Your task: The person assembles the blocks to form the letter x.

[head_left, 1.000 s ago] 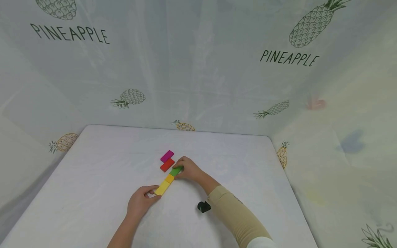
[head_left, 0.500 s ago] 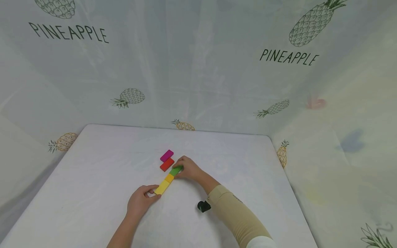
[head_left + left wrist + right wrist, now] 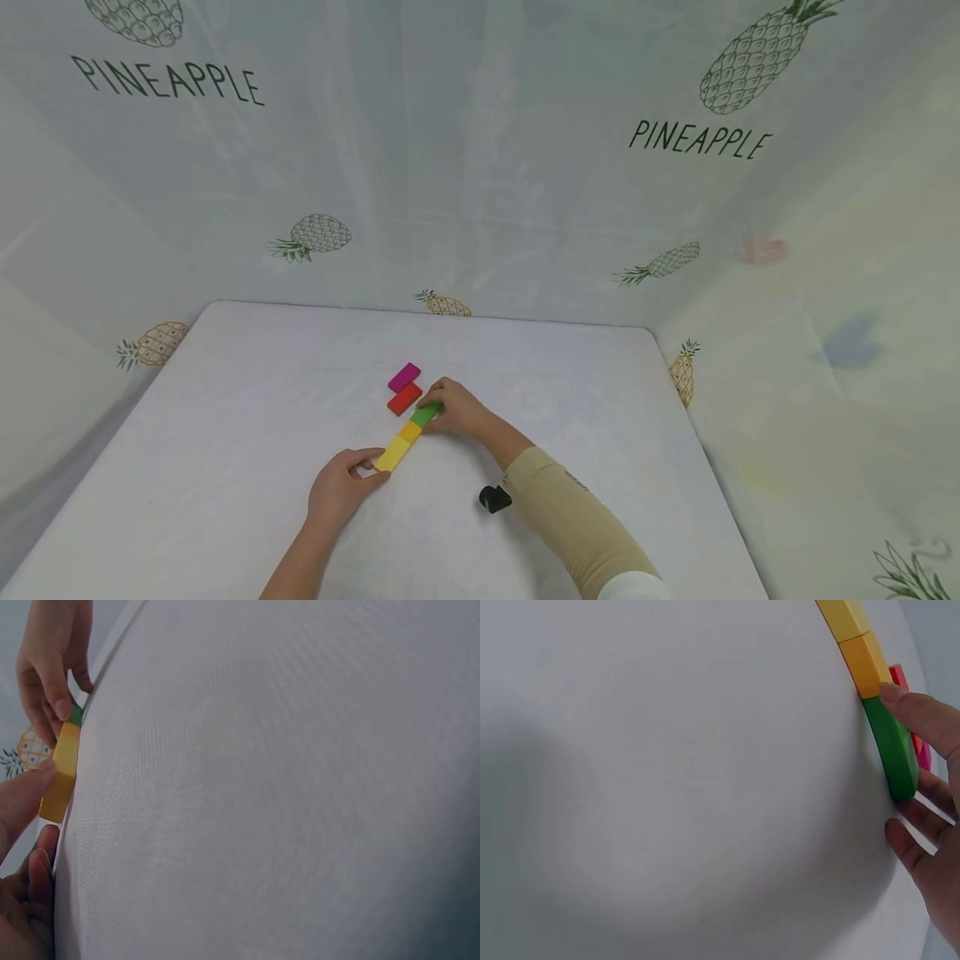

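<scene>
Three blocks lie end to end in a slanting row on the white table: a light yellow block (image 3: 392,455) nearest me, a shorter orange-yellow block (image 3: 409,431) in the middle and a green block (image 3: 425,415) at the far end. My left hand (image 3: 337,490) holds the near end of the yellow block between thumb and fingers. At the other end, my right hand (image 3: 461,411) holds the green block, thumb along its side by the orange joint (image 3: 876,688) and fingers around its far end. In the right wrist view the blocks meet with thin seams.
Just beyond the row lie a red block (image 3: 405,399) and a magenta block (image 3: 404,377), close together. A small black object (image 3: 495,499) sits beside the right sleeve (image 3: 570,517). A pineapple-printed curtain (image 3: 480,167) hangs behind the table (image 3: 300,358).
</scene>
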Available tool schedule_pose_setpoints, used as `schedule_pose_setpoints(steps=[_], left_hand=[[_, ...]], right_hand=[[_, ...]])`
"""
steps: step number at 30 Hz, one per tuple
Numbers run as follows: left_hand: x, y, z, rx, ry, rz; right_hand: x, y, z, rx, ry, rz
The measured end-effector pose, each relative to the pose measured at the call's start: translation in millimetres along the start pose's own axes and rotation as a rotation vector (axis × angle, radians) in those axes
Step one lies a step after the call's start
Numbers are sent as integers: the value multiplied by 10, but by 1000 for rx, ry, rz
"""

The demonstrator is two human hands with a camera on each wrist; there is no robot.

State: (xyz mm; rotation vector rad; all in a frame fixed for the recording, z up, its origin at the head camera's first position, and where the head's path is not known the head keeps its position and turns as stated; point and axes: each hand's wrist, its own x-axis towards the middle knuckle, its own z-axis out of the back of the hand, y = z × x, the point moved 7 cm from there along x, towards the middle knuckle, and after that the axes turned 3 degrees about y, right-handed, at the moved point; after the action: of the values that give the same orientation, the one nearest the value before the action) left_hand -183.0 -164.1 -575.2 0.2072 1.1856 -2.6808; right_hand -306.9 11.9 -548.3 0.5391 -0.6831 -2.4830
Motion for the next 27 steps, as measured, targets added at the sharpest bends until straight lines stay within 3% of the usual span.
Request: schedule_pose_setpoints(steps=[10,22,27], left_hand=[[-13,5,24,6,-1,3],[-12,28,-18,9,7,5],[-14,8,10,-3,-3,-6]], right_hand=[[86,155,139,-149,13,37],[251,251,113,-80,17,-18],[313,308,82,-123,20,-19]])
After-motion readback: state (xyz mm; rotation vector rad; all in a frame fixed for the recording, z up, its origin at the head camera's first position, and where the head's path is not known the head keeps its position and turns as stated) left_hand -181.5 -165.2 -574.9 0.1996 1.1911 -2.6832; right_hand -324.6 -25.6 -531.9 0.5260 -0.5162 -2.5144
